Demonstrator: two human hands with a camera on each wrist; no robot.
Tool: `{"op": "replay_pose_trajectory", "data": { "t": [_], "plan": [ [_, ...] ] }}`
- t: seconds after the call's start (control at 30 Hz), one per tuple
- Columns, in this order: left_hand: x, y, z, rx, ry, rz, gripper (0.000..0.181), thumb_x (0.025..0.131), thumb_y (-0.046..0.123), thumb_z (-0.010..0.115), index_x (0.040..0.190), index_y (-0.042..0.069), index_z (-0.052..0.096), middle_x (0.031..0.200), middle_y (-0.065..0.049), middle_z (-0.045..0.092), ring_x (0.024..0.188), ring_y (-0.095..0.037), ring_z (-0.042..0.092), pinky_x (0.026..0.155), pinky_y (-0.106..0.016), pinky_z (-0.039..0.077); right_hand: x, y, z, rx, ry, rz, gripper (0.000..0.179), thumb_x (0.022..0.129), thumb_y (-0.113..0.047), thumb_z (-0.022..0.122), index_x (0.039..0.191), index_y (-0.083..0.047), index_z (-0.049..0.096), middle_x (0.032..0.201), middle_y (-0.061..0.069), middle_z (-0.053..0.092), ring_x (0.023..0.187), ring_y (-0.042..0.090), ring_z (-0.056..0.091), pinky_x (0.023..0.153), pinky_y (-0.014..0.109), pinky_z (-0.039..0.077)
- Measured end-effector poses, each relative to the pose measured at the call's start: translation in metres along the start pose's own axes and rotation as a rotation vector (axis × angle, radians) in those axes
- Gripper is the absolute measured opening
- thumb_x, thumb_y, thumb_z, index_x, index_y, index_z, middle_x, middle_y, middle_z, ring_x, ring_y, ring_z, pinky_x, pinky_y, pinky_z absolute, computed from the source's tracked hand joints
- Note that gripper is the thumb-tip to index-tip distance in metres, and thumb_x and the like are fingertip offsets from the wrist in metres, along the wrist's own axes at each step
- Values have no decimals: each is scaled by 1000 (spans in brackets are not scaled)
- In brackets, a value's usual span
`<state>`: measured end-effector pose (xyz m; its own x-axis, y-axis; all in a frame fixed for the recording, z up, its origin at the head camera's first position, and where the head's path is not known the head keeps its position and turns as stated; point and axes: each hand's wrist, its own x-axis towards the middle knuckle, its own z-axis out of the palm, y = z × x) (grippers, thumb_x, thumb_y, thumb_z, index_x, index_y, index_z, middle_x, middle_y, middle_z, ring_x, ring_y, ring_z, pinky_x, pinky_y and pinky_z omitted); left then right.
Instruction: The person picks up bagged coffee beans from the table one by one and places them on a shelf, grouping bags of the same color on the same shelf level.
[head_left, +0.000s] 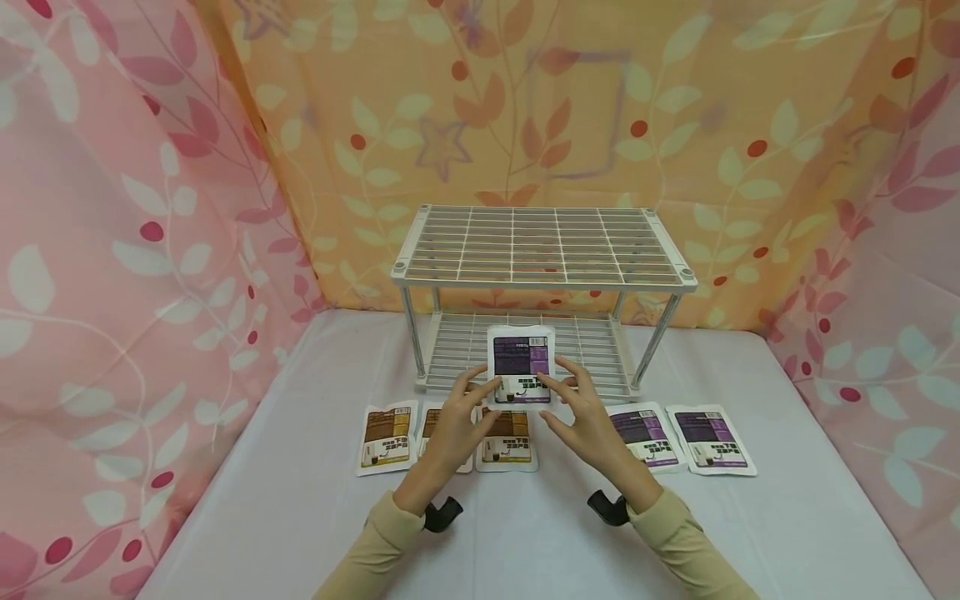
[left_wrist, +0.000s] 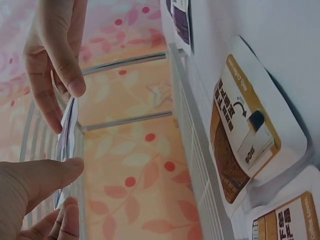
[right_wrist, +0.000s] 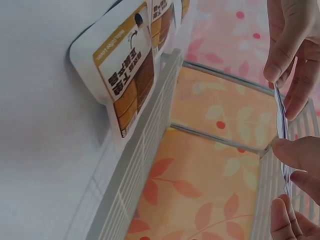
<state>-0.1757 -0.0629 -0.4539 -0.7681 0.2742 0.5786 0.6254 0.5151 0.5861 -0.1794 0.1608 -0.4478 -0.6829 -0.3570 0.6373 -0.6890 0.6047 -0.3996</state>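
A white pouch with a purple label [head_left: 519, 354] is held up in front of the rack, its printed face toward me. My left hand [head_left: 452, 423] pinches it at the left edge, while my right hand [head_left: 589, 423] grips the right edge. Both wrist views show the pouch [left_wrist: 67, 137] nearly edge-on, thin between fingers and thumbs. Below the left hand lie several brown-labelled pouches [head_left: 507, 442] on the white table, one partly covered by that hand. Two more purple-labelled pouches [head_left: 712, 440] lie beside the right hand, the nearer one partly hidden by it.
A two-tier white wire rack [head_left: 543, 250] with metal legs stands behind the hands on the white table [head_left: 300, 500]. Its lower shelf [head_left: 457, 333] sits just behind the held pouch. Patterned cloth [head_left: 360, 100] surrounds the table at the back and both sides.
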Motion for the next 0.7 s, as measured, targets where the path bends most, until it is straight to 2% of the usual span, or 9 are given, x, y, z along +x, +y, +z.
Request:
{"op": "replay_pose_trajectory", "data": {
  "t": [0.13, 0.23, 0.5, 0.7],
  "plan": [
    [1, 0, -7, 4, 23, 17, 51, 77, 0, 72, 126, 7, 58, 140, -11, 40, 99, -18, 55, 71, -26, 52, 6, -5, 2, -19, 37, -54, 59, 69, -3, 79, 125, -5, 58, 139, 23, 35, 94, 22, 51, 71, 34, 51],
    [2, 0, -11, 14, 44, 28, 51, 78, 0, 71, 127, 8, 57, 141, -10, 39, 102, -19, 54, 65, -23, 52, 10, -9, 4, -21, 63, -81, 60, 69, -2, 79, 125, -5, 58, 140, 23, 34, 94, 23, 52, 71, 35, 51],
    [2, 0, -23, 62, 114, 72, 52, 77, -1, 71, 126, 8, 58, 141, -11, 40, 101, -20, 53, 62, -23, 49, 22, -21, 9, -10, 97, -111, 58, 70, 1, 78, 124, -3, 58, 140, 23, 35, 95, 21, 50, 71, 33, 48],
    [3, -1, -36, 90, 169, 86, 50, 77, -3, 71, 124, 6, 59, 140, -13, 43, 102, -21, 52, 73, -30, 52, 33, -33, 11, -1, 88, -121, 55, 74, -1, 74, 126, -2, 56, 144, 20, 31, 96, 20, 50, 74, 33, 49]
  ]
}}
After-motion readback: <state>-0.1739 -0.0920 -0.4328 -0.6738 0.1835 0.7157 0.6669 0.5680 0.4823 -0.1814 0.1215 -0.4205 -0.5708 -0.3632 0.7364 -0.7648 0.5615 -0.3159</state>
